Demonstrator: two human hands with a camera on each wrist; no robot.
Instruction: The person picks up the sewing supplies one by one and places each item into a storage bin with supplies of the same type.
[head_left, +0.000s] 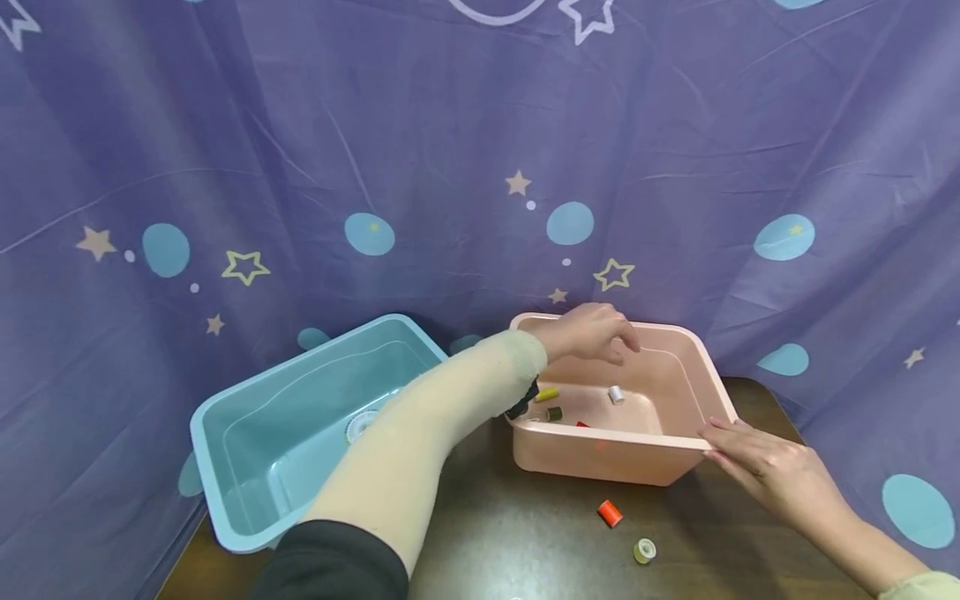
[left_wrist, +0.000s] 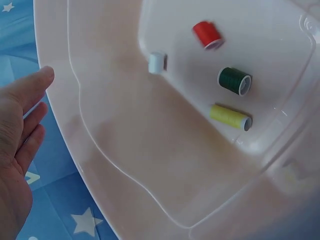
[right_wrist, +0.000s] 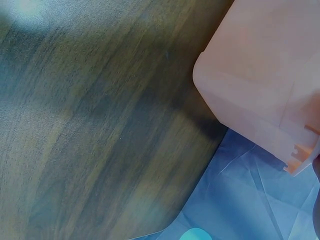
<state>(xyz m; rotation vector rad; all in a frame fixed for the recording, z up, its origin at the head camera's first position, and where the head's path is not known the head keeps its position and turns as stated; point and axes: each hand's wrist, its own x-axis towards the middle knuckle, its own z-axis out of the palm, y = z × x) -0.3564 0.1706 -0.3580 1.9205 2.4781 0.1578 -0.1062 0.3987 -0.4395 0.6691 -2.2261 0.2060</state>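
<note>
A pink plastic bin stands on the table. Inside lie a white thread spool, a red one, a dark green one and a yellow one. My left hand hovers at the bin's far rim, fingers loosely extended and holding nothing; the left wrist view shows this hand beside the rim. At the near right corner, my right hand grips the bin's rim, fingers over the edge. Only the bin's outer wall shows clearly in the right wrist view.
A blue bin stands at the left, partly behind my left arm, with a white ribbed round thing inside. An orange-red spool and a pale yellow-green spool lie on the wooden table. A patterned curtain hangs behind.
</note>
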